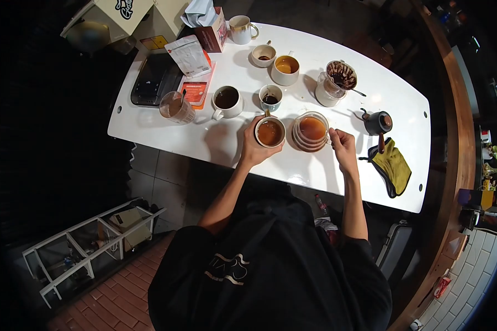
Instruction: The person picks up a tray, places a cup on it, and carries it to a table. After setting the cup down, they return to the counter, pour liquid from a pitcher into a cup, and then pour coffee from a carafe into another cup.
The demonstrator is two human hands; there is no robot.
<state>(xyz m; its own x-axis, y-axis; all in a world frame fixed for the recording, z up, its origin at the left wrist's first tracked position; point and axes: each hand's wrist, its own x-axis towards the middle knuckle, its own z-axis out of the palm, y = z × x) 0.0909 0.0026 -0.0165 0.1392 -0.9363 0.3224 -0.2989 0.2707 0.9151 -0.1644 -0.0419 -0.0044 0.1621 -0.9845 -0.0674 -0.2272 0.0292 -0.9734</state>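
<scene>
My left hand [253,151] is wrapped round a cup of brown coffee [270,133], its handle pointing to the far side. With pinched fingers, my right hand [343,145] grips the handle of a ribbed glass coffee server [309,144], which holds reddish-brown coffee. The server appears to rest on the white table [232,148]. Just beyond the held cup is a small cup [270,98] with dark coffee low inside. To its left stands a white mug [227,102] of dark liquid. Behind the server, a dripper [339,77] with a used filter sits on a light-coloured vessel.
A black gooseneck kettle [377,122] and a green cloth [392,168] lie to the right. On the left are a glass with a spoon [176,108], a black scale [154,83] and a coffee bag [189,56]. More cups, including a yellow-lined one [286,70], stand farther back.
</scene>
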